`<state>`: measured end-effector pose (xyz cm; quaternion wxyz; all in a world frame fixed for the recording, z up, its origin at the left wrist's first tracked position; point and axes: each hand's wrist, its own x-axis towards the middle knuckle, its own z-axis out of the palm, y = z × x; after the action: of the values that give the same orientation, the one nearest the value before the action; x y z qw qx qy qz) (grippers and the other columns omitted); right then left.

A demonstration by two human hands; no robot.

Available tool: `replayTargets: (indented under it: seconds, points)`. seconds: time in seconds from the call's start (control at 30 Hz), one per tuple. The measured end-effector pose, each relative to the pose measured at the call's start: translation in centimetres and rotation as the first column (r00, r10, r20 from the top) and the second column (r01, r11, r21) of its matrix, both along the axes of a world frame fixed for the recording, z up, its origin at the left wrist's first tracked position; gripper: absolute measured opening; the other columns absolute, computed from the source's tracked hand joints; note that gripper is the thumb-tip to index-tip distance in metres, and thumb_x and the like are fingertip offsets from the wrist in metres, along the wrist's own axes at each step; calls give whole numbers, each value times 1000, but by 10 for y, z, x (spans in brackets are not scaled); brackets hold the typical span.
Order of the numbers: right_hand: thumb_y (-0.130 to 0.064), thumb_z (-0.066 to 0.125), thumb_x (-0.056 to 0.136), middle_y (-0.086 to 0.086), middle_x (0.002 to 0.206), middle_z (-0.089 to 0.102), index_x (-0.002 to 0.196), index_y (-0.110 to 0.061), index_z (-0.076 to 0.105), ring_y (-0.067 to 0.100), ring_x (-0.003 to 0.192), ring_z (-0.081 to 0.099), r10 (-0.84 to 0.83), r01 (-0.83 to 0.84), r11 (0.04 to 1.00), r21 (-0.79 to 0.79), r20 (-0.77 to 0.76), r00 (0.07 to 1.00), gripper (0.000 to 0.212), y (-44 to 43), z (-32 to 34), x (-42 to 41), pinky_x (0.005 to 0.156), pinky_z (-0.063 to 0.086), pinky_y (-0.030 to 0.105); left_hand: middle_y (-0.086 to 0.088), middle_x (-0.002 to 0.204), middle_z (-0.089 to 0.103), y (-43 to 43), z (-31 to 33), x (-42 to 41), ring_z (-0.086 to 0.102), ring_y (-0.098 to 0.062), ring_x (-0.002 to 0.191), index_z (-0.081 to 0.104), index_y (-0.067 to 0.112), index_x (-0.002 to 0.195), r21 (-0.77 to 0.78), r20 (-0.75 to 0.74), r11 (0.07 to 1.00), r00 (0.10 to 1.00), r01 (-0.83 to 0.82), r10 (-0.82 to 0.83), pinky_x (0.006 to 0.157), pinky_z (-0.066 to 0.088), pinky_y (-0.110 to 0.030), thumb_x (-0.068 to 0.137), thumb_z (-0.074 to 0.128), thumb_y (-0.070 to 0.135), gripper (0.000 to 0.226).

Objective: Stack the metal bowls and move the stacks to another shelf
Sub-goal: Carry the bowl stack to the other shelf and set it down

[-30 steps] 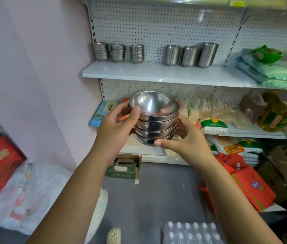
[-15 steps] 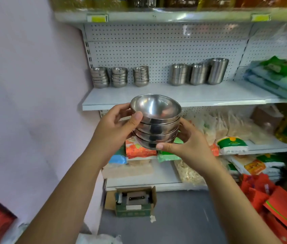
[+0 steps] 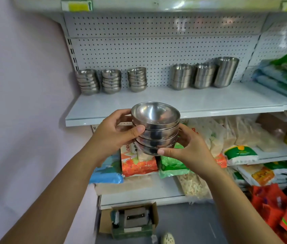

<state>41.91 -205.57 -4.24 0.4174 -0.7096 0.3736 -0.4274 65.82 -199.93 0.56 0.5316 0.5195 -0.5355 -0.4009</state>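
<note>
The left hand (image 3: pixel 116 132) curls round the left side of the stack of bowls (image 3: pixel 156 131), with its thumb across the front. The right hand (image 3: pixel 190 150) cups the right side, with its thumb under the lowest bowl. Both hands are clamped on the stack. It hangs in the air in the middle of the frame, just in front of the edge of the white shelf (image 3: pixel 192 103). To do this well, I think the hands should hold the stack level so the top bowl does not slide, lift it over the edge, and set it down flat. Three other bowl stacks (image 3: pixel 111 81) stand in a row at the upper left, and the spot beside them looks good. Metal cups (image 3: pixel 204 75) stand further right.
</note>
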Motion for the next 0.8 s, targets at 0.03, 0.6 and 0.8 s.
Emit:
replayTargets:
  seconds: [0.03, 0.6, 0.8]
  points:
    - [-26, 100, 61, -8, 118, 76, 126, -26, 66, 11, 114, 70, -1, 1, 1000, -5, -2, 1000, 73, -16, -1, 2, 105, 54, 44, 5, 126, 70, -16, 0, 2, 72, -20, 112, 63, 27, 129, 2, -1, 1000, 1000, 6, -6, 91, 60, -49, 71, 92, 37, 66]
    - [-26, 100, 61, -9, 120, 72, 130, -28, 60, 1, 108, 69, 36, -31, 998, 50, -89, 995, 80, -325, -4, 10, 91, 55, 19, 1, 134, 63, -312, -13, 9, 71, -18, 113, 52, 22, 142, 45, -94, 999, 996, -6, 11, 89, 62, -41, 74, 87, 19, 78]
    - [-23, 100, 61, -7, 124, 70, 137, -24, 56, 7, 114, 67, 35, -23, 994, 107, -109, 993, 88, -367, -32, 11, 90, 56, 18, -1, 136, 62, -353, -39, 11, 70, -21, 116, 55, 22, 140, 90, -102, 996, 995, 10, -1, 94, 60, -48, 68, 88, 22, 79]
